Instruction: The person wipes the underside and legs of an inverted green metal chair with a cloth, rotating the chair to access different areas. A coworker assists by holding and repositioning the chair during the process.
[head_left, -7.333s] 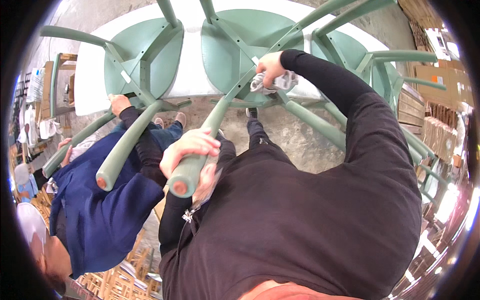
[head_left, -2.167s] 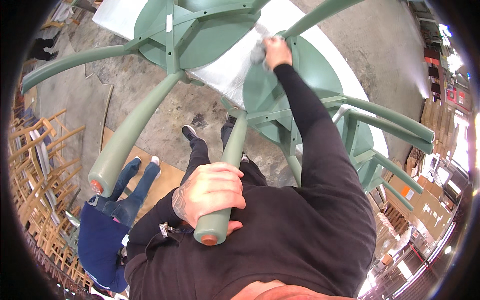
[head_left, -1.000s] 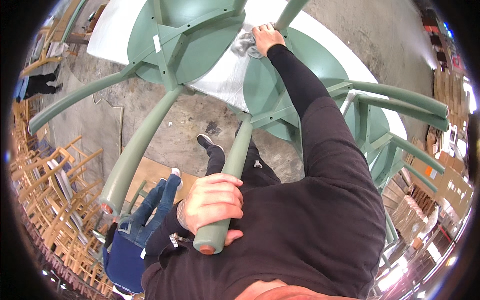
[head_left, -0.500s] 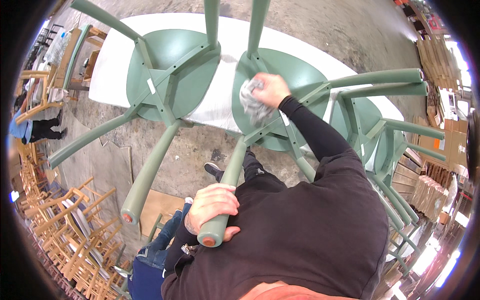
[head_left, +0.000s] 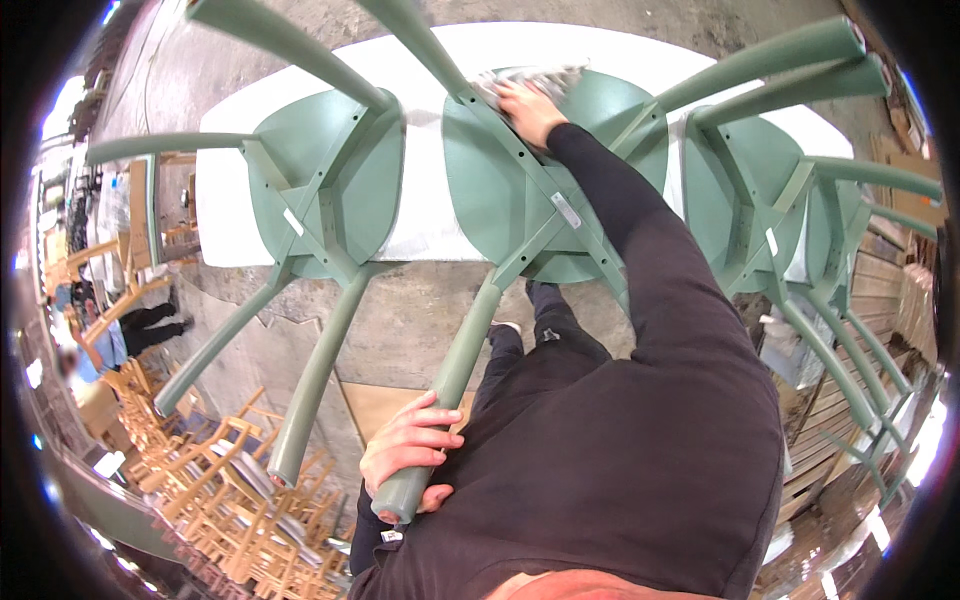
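In front of me a green chair (head_left: 478, 190) lies upside down on a white-covered table (head_left: 420, 225), its legs sticking out. My left hand (head_left: 412, 450) is wrapped round one of its near legs (head_left: 460, 360), close to the leg's end. With my right hand (head_left: 527, 108) I press a crumpled grey-white cloth (head_left: 545, 82) against the underside of the seat, at its far edge beside a leg joint. The cloth is smeared by motion. A small pale label (head_left: 566, 210) sits on the crossed braces below my right forearm.
Another upturned green chair (head_left: 330, 190) lies to the left, and more green chairs (head_left: 750, 190) stand to the right with legs jutting out. Bare wooden chair frames (head_left: 230, 490) are stacked at the lower left. A person (head_left: 110, 345) is at the far left.
My right hand has moved the cloth away from me, from the seat's left middle to its far edge. My left hand keeps hold of the leg. The whole view has turned.
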